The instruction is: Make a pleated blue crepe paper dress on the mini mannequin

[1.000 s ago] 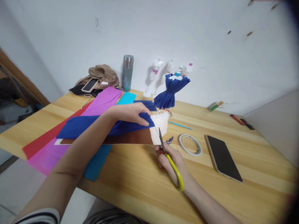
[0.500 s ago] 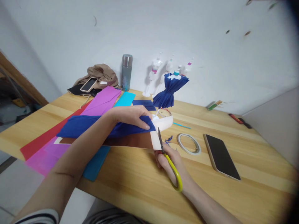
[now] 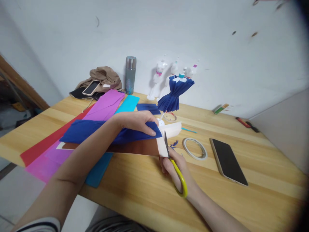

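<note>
My left hand (image 3: 141,122) is closed on a folded dark blue crepe paper (image 3: 82,131), thumb on top at its right end. Under the blue sheet lies a brown sheet (image 3: 135,149) with a white end piece (image 3: 163,147) sticking out to the right. Yellow-handled scissors (image 3: 179,177) are gripped in my right hand (image 3: 180,166), their dark blade pointing up along the white piece. Whether the right fingers also touch the sheet's lower corner is hard to see. A pleated blue paper dress (image 3: 177,93) hangs on a small white mannequin behind.
On the right are a tape roll (image 3: 195,149) and a phone (image 3: 228,161). Purple paper (image 3: 106,104), red paper (image 3: 36,146) and teal paper (image 3: 98,170) lie left. Behind stand a thermos (image 3: 130,75), white mannequins (image 3: 160,69) and a brown cloth bag (image 3: 106,77).
My left hand and the papers under it have shifted slightly to the right, and the white end piece reaches a little further past the scissors. My right hand has hardly moved.
</note>
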`<action>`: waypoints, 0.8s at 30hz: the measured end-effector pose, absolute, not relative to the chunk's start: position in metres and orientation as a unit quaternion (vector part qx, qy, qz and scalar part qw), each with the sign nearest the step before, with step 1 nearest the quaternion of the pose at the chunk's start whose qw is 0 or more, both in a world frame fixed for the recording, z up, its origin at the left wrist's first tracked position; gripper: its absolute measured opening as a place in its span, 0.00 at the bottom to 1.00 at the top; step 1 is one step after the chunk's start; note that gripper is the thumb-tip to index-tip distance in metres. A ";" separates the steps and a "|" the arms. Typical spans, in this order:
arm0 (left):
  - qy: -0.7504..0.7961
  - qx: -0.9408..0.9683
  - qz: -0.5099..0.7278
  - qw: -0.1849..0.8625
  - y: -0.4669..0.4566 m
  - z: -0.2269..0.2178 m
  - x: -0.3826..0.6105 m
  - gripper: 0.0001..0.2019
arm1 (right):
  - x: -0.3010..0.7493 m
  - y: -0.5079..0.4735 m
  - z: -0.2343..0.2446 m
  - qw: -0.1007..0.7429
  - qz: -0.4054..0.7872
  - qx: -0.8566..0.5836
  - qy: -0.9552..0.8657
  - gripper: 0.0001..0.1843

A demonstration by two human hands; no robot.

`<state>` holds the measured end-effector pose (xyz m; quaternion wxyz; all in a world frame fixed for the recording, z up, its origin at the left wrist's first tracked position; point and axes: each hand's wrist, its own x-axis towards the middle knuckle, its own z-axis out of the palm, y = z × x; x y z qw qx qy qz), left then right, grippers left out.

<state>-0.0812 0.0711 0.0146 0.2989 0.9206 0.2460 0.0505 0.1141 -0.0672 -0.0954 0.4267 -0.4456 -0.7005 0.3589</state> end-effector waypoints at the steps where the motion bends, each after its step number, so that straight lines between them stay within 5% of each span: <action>1: 0.243 0.921 0.050 0.300 0.071 0.015 -0.081 0.11 | 0.114 -0.067 -0.096 0.428 0.358 -0.446 -0.700 0.18; 24: 0.227 0.923 0.058 0.304 0.074 0.011 -0.081 0.09 | 0.110 -0.069 -0.092 0.418 0.368 -0.486 -0.674 0.17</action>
